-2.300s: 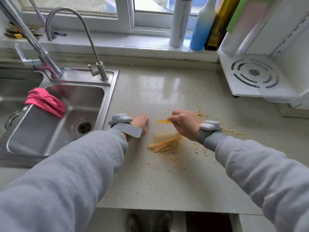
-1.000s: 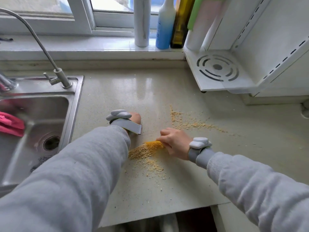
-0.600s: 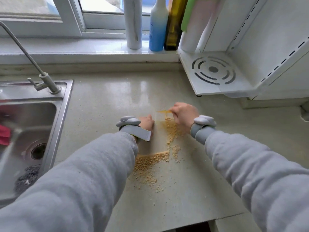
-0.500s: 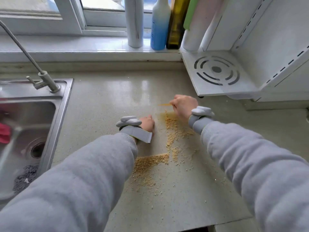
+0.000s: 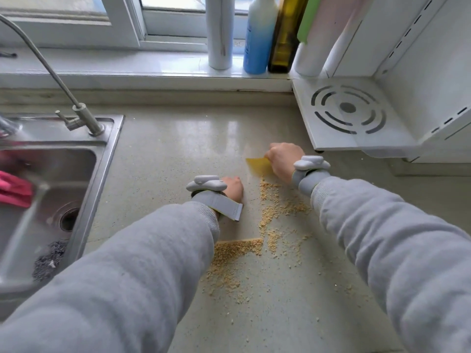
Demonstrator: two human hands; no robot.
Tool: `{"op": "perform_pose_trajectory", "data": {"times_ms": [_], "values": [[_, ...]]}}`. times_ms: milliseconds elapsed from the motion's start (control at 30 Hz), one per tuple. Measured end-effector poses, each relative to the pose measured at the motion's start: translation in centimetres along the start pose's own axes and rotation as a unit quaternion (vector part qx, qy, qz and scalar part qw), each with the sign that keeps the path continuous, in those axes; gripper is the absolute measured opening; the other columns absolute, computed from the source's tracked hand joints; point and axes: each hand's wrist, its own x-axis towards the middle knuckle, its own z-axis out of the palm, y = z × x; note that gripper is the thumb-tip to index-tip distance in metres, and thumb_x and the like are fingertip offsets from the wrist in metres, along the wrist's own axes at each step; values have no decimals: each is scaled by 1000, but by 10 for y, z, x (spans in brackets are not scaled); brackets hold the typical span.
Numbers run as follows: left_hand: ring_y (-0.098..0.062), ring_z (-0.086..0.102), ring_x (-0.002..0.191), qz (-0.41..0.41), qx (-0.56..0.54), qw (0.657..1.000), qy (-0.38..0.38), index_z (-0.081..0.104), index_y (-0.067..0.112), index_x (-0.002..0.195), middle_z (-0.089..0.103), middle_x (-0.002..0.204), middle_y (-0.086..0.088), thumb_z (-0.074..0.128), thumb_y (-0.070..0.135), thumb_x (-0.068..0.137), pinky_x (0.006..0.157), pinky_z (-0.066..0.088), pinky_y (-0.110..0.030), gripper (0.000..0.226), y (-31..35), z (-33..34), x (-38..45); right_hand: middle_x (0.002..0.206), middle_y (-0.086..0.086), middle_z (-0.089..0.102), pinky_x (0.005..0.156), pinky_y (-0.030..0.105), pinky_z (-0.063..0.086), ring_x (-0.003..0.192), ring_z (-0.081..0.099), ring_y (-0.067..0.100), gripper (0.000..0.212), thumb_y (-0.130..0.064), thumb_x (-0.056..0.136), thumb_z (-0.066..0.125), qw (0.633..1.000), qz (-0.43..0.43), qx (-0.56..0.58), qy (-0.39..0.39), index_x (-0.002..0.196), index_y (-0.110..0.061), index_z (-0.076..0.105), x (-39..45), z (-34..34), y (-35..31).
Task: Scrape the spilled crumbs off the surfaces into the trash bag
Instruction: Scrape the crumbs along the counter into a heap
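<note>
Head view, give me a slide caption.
Right hand holds yellow scraper behind crumbs on countertop; left hand rests nearby.

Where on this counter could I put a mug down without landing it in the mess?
Bare counter lies between the sink and the left hand, running back to the windowsill. It is crowded between the hands and toward the near edge: crumbs trail from the yellow scraper in the right hand to a pile.

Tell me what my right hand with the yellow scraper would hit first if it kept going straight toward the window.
Probably nothing soon: ahead of the right hand and yellow scraper lies bare countertop, then the raised ledge under the windowsill. Depth is hard to judge.
</note>
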Motion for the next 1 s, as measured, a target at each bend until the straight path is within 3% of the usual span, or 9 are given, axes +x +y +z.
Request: {"op": "perform_pose_trajectory", "data": {"times_ms": [67,200,400,500,633,767,833,933,1000], "values": [[-29,58,96,5,0,1000,-13,48,3,124,58,119,-13,43,15,93,77,45,-33,34,-1,-3,-4,85,3,53,64,26,37,76,53,20,27,2,90,46,1000,-27,-7,-3,100,-10,69,-20,1,-3],[-33,54,118,31,29,999,-28,42,0,137,42,141,-14,44,13,95,101,45,-37,44,3,-15,-15,88,4,53,66,27,36,80,51,20,30,0,92,43,999,-46,9,-20,106,-11,67,-64,0,-8],[-27,62,92,40,97,993,-55,57,3,114,62,114,-12,44,13,92,77,49,-32,27,8,-14,-20,84,-1,42,65,26,30,89,55,23,29,-5,94,44,997,-44,35,-60,110,-15,66,-129,-1,-26],[-28,65,89,51,109,991,-60,59,7,107,65,105,-9,45,18,91,81,55,-38,24,4,6,2,83,0,41,65,28,28,78,41,18,28,-5,93,43,995,-51,47,-71,106,-14,66,-153,4,-35],[-30,62,101,69,87,993,-44,54,3,118,59,119,-13,40,15,97,89,51,-36,28,32,-18,-31,95,7,56,65,29,29,86,51,24,31,-5,92,44,992,-71,53,-86,112,-16,65,-170,6,-38],[-33,51,121,67,46,996,-26,43,-3,133,43,136,-17,38,8,99,99,41,-34,36,50,-30,-27,109,7,61,75,32,42,101,57,28,32,-11,96,42,999,-4,40,-22,118,-18,63,-155,8,-6],[-33,50,122,71,36,997,-24,41,-3,135,41,138,-18,39,7,99,101,39,-35,38,55,-33,-20,99,5,67,77,30,43,92,62,26,24,-13,89,54,999,27,25,17,106,-18,70,-146,6,14],[-32,48,125,73,51,995,-36,37,-3,138,38,141,-17,40,8,99,101,38,-34,41,63,-32,-15,55,-9,63,50,16,40,47,60,13,23,-20,49,86,995,67,-65,35,63,-29,70,-137,12,37],[-31,48,126,70,55,995,-36,34,-3,139,37,143,-17,40,6,98,101,38,-34,43,69,-37,-6,45,-9,57,41,13,34,36,54,10,30,-21,38,88,990,101,-93,36,55,-29,65,-122,9,54]]}}
